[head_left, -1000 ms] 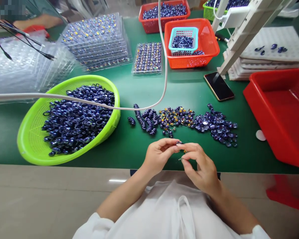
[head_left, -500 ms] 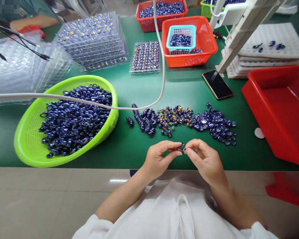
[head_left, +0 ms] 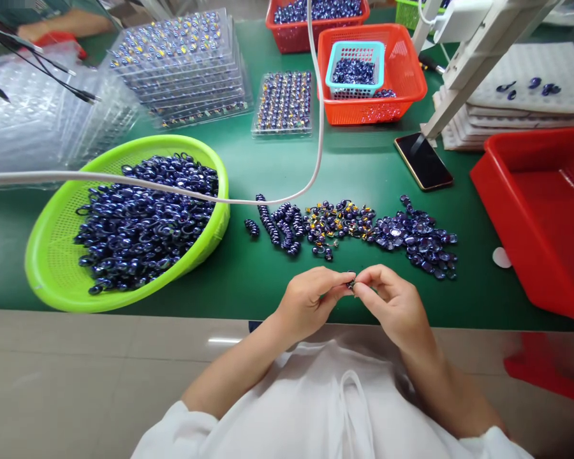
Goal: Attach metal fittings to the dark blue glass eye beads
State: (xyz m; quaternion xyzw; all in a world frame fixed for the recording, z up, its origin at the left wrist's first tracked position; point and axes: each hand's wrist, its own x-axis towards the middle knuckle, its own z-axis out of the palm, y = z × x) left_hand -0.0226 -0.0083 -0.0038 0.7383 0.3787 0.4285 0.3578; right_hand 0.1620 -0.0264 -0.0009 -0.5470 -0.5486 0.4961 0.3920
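My left hand (head_left: pixel 310 299) and my right hand (head_left: pixel 395 306) meet fingertip to fingertip near the table's front edge. Between them is a small dark shiny loop-like piece (head_left: pixel 351 285), pinched by thumb and forefinger on each side and mostly covered. Just beyond lies a loose pile of dark blue pieces with gold-coloured parts (head_left: pixel 337 223). To its left, dark rings (head_left: pixel 287 229) lie stacked in rows. A heap of flat, glossy dark blue caps (head_left: pixel 416 239) lies to the right.
A green oval basket (head_left: pixel 43 261) full of dark looped pieces stands left. Behind are stacked clear trays (head_left: pixel 239 70), a smaller filled tray (head_left: pixel 284 132) and an orange basket (head_left: pixel 397 108). A phone (head_left: pixel 425 161), red bin (head_left: pixel 521 236) and white post are right. A white cable (head_left: pixel 321 127) hangs across.
My left fingers have closed further over the small piece, so less of it shows. Both hands stay together in nearly the same place. The camera view has shifted slightly.
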